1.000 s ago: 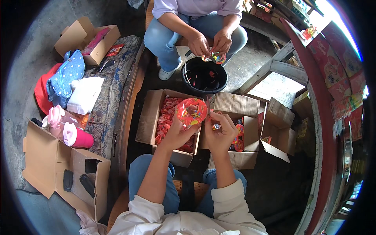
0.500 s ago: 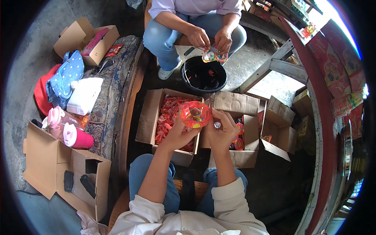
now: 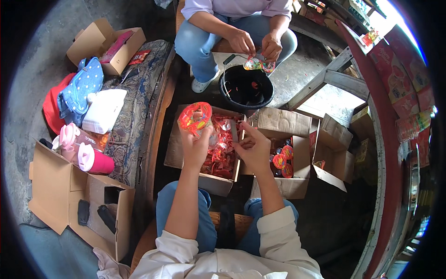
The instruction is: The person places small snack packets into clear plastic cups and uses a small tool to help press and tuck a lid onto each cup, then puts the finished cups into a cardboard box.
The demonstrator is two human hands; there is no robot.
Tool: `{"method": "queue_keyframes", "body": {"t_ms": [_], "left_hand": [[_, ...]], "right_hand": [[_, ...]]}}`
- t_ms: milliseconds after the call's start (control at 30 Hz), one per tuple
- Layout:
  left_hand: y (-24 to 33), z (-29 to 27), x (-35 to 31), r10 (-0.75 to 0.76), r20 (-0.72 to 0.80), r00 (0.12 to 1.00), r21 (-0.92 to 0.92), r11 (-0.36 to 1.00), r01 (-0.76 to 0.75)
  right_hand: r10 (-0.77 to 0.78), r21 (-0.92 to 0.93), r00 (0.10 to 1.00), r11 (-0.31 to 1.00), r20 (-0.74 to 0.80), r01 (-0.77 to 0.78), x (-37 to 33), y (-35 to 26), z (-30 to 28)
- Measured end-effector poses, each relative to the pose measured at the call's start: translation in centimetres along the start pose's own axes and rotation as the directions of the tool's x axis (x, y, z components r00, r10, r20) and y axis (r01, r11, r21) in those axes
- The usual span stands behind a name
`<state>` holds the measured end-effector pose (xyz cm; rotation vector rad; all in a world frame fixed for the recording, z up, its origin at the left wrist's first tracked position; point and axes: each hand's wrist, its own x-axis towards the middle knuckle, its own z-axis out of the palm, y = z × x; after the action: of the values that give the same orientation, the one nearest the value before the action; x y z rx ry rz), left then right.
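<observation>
Leftward from mid-frame has swung the red-printed plastic piece (image 3: 192,122), now left of centre with the left hand (image 3: 196,146) gripping it, while the right hand (image 3: 254,148) pinches what may be a thin grey blade (image 3: 233,130) at centre, which I'd keep clear of the left.

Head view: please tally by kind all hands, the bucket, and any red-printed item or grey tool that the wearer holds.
Wearer's left hand and right hand: 2
Other person's hands: 2
Black bucket: 1
Red-printed plastic item, in the left grip: 1
Thin grey tool, in the right grip: 1
Total: 7
</observation>
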<state>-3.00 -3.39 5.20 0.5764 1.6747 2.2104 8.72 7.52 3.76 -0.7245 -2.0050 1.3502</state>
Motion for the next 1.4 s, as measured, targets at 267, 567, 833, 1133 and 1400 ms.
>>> {"method": "queue_keyframes", "body": {"t_ms": [267,567,833,1133,1400], "left_hand": [[-1.1,-0.9,0.6,0.085,-0.062,0.994,0.077,0.994,-0.081],[-1.4,-1.1,0.6,0.104,-0.062,0.993,0.129,0.987,-0.095],[-1.6,-1.0,0.6,0.121,-0.056,0.991,0.166,0.98,-0.11],[-0.6,-0.6,0.3,0.137,-0.014,0.99,0.122,0.983,-0.134],[-0.8,-0.7,0.6,0.31,0.185,0.932,0.444,0.82,-0.361]], "right_hand": [[0.013,-0.292,0.933,0.951,0.359,0.099,-0.3,1.9,0.9],[0.039,-0.473,0.9,0.861,0.433,0.19,-0.6,1.8,1.3],[-0.062,-0.456,0.905,0.848,0.422,0.271,-0.8,1.2,1.2],[-0.011,-0.393,0.916,0.901,0.401,0.183,-0.6,-0.1,0.7],[-0.055,-0.157,0.996,0.987,-0.075,0.043,0.5,-1.0,-1.9]]}}
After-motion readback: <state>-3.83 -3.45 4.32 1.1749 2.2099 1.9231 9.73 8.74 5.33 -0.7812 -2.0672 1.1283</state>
